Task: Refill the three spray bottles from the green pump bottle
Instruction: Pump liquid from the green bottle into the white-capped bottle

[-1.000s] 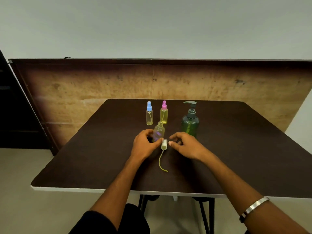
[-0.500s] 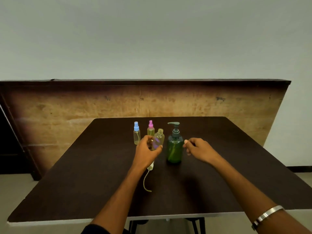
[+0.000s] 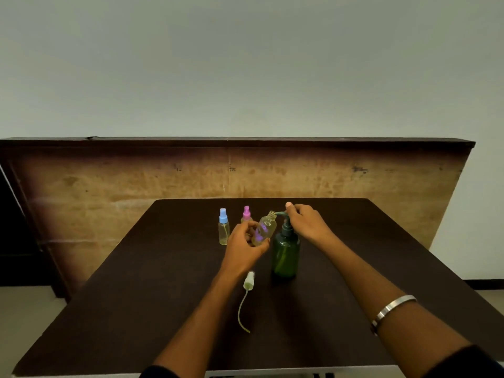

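At table (image 3: 163, 309) centre: left hand (image 3: 244, 245) grips uncapped spray bottle (image 3: 264, 228) tilted toward green pump bottle (image 3: 285, 252) spout, right hand (image 3: 306, 222) fingers resting on pump head; detached sprayer cap (image 3: 249, 280) at 6 o'clock; bare tabletop toward edges.

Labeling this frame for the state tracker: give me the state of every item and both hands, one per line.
uncapped spray bottle: open, tilted, neck at the pump spout, held off the table
left hand: grips the uncapped spray bottle
right hand: on the pump head
green pump bottle: upright, pump on
white spray cap: off, lying on the table, tube attached
blue-capped bottle: capped, upright
pink-capped bottle: capped, upright
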